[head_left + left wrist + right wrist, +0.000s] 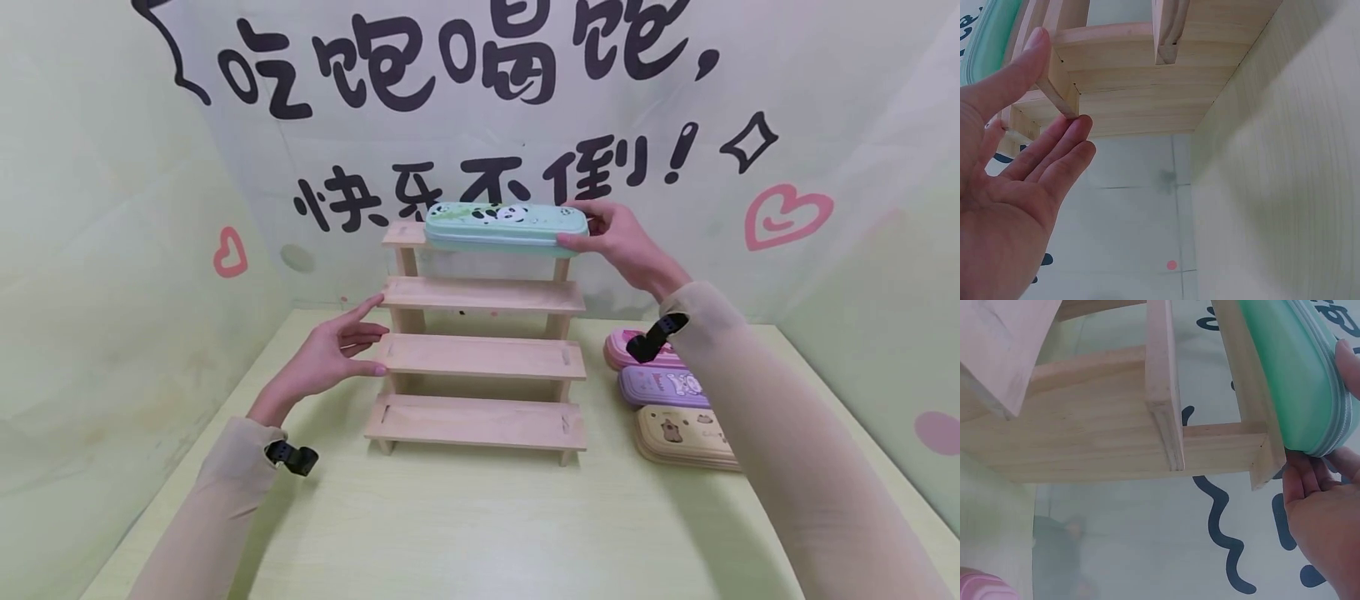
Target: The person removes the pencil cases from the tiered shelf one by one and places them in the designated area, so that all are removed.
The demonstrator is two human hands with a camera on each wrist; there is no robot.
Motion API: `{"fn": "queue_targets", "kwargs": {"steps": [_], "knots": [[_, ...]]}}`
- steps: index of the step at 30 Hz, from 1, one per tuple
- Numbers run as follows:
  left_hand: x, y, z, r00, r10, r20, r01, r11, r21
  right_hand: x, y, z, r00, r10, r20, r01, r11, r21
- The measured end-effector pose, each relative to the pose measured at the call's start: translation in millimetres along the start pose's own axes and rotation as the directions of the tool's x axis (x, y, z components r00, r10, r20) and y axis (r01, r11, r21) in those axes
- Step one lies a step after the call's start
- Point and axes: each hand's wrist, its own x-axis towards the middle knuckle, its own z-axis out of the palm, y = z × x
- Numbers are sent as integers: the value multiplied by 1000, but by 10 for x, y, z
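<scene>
A four-tier wooden stepped rack (pixel 480 356) stands on the table. On its top tier lies a mint-green zippered pencil case (pixel 506 229) with a panda print, seen end-on in the right wrist view. My right hand (pixel 626 246) grips the case's right end, thumb in front, fingers behind and under it. To the rack's left side my left hand (pixel 330 354) reaches with fairly straight fingers. Its thumb and fingertips touch the ends of the middle boards, and in the left wrist view the thumb (pixel 1019 75) lies by a board's end.
Right of the rack lie a pink case (pixel 622 343), a purple case (pixel 660 387) and a cream case (pixel 686 437), partly covered by my right sleeve. A printed cloth backdrop (pixel 480 125) with black lettering hangs behind the table (pixel 480 525).
</scene>
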Motion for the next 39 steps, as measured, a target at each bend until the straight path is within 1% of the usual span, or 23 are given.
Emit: {"fn": "queue_targets", "kwargs": {"steps": [10,15,23,39], "knots": [[-10,2,3,1000,8,3,-8,1000,-4,-189,-23,-9,999,-37,24,36,999,37],[-10,-5,0,1000,14,7,-14,1000,-9,-293,-8,-38,999,-26,35,25,999,28],[-5,8,-4,1000,17,6,-17,1000,-12,-483,35,-86,1000,-17,14,17,1000,-13],[4,-27,-10,1000,26,10,-26,1000,-8,-859,130,-165,999,-51,8,51,999,4]]}}
